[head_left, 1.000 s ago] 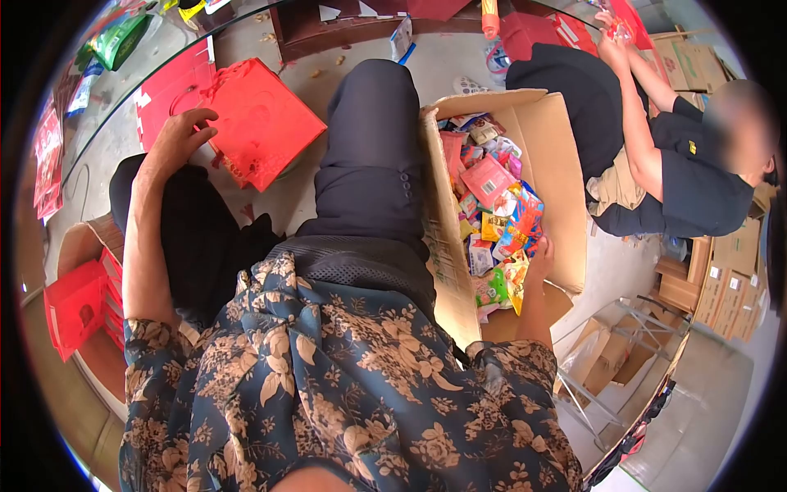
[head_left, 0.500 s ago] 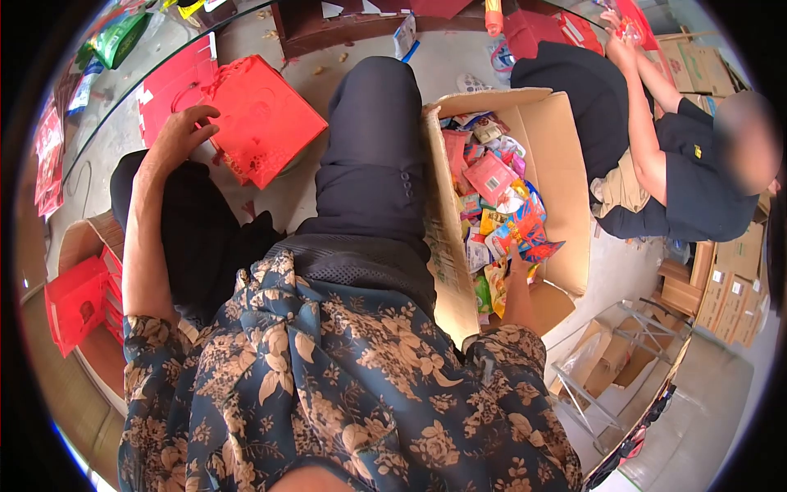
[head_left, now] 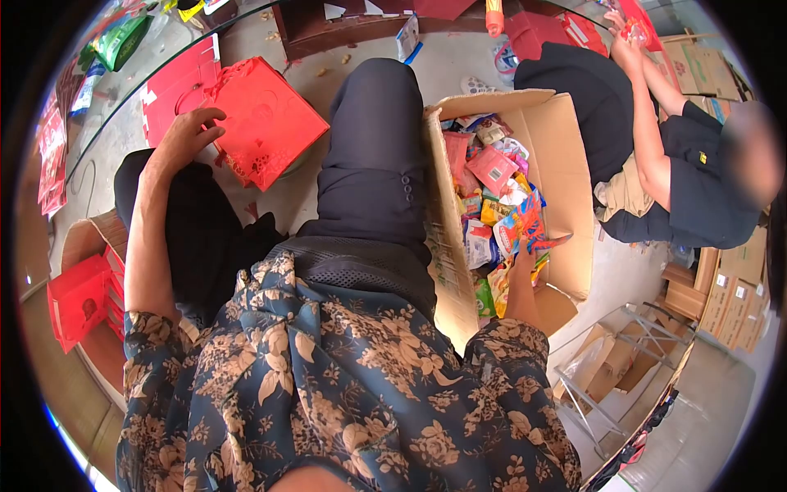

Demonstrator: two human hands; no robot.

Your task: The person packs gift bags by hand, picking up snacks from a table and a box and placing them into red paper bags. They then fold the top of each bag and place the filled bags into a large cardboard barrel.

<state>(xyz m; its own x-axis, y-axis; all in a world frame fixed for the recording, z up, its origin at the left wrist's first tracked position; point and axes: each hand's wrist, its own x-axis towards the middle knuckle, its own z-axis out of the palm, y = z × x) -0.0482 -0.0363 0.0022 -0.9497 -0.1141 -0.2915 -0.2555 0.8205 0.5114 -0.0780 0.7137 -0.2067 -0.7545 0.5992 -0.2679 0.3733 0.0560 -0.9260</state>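
Head view, looking down. Reaching with the right hand (head_left: 522, 264) into the cardboard box (head_left: 566, 156), just beside the right leg (head_left: 373, 156), among heaped snack packets (head_left: 484, 176). Closed narrowly on the lower edge of an orange packet (head_left: 527, 223), held a little above the heap, near the box's close end. Fingertips tucked behind the wrapper, so impossible to tell how many grip it. Resting the left hand (head_left: 184, 138) on the left knee, fingers loosely spread, tips touching the near edge of a red gift bag (head_left: 266, 119) on the floor, holding nothing. Hard to make out the print on any packet. Hidden under the heap: the bottom of the box. Beyond the box, a seated person (head_left: 697, 189) in dark clothes, hands raised to the picture's top edge around a red thing (head_left: 631, 25), partly cut off. Low at left, stacked red bags (head_left: 78, 299), warped by the lens rim.
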